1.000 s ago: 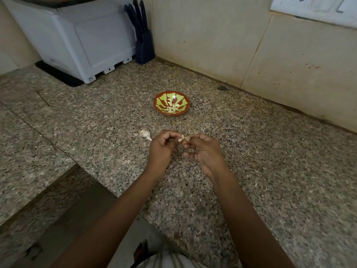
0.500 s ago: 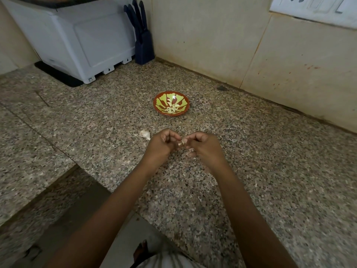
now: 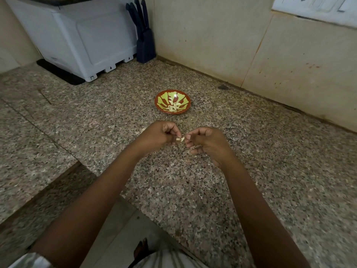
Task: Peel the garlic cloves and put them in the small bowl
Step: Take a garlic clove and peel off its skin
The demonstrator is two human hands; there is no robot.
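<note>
- Granite counter (image 3: 270,151) fills the frame; small bowl (image 3: 172,112) sits above centre.
- Left hand (image 3: 156,135) and right hand (image 3: 207,144) pinch one garlic clove (image 3: 180,139) at centre.
- Light, firm, probably slippery once bared; grip its ends.

My left hand (image 3: 158,135), fingers curled, my right hand (image 3: 209,145) facing it, fingers curled, both pinching one garlic clove (image 3: 181,139) between them, bare forearms converging from below
</note>
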